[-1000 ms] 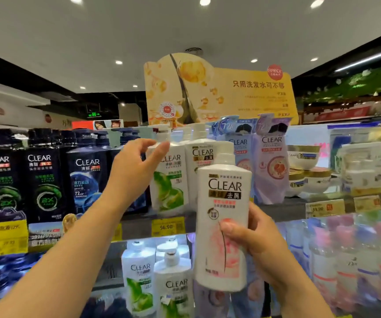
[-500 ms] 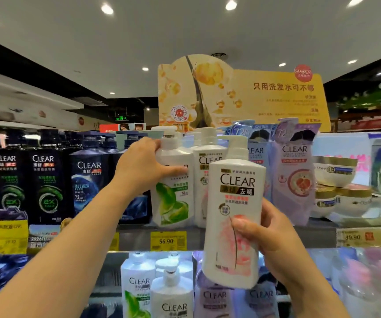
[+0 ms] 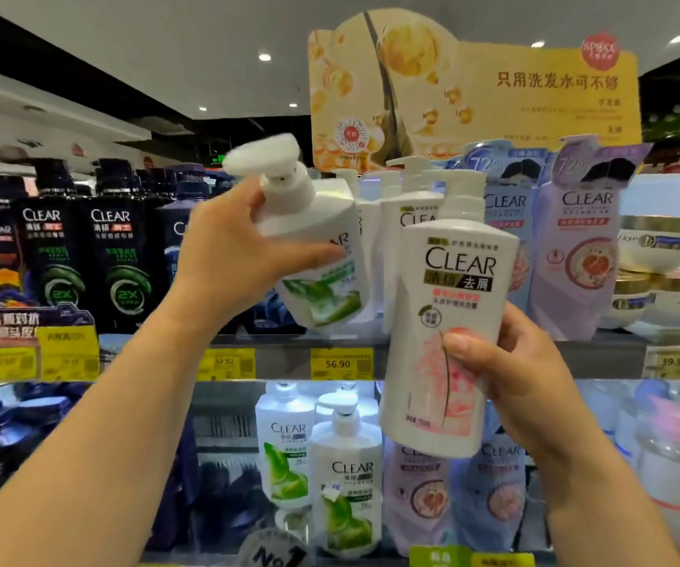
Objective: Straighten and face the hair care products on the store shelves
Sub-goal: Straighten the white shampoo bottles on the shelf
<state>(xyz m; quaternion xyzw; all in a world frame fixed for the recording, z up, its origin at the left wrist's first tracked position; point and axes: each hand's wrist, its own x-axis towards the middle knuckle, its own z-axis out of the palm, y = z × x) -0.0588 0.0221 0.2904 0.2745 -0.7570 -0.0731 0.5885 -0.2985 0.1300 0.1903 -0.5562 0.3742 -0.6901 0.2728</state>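
Nearest the camera, the right hand (image 3: 522,386) holds the pink bottle (image 3: 448,341) out in front of the shelf edge (image 3: 600,356). Its grip is wrapped round the lower body, thumb across the pink flower print, and the label faces the viewer with the bottle leaning slightly. A little farther in, the left hand (image 3: 232,259) has its grip curled round the shoulder of the green bottle (image 3: 317,259), fingers across the label — the bottle is tipped sharply, pump head toward the upper left and base swung right, and it looks lifted clear of the upper shelf. Behind it stand more white pump bottles (image 3: 407,223), with refill pouches (image 3: 575,247) to the right and black bottles (image 3: 117,247) to the left. A yellow display card (image 3: 534,96) rises at the back.

The step in hand appears to be sorting the white row on the upper shelf. The next move likely calls for setting the green bottle upright with its label forward, then sliding the pink one into a gap beside its neighbours — without knocking the pumps behind.

Half a second earlier the green bottle stood upright on the shelf with the left hand only laid against its front; now it is gripped and tilted. The pink bottle has stayed in the right hand, in much the same pose.
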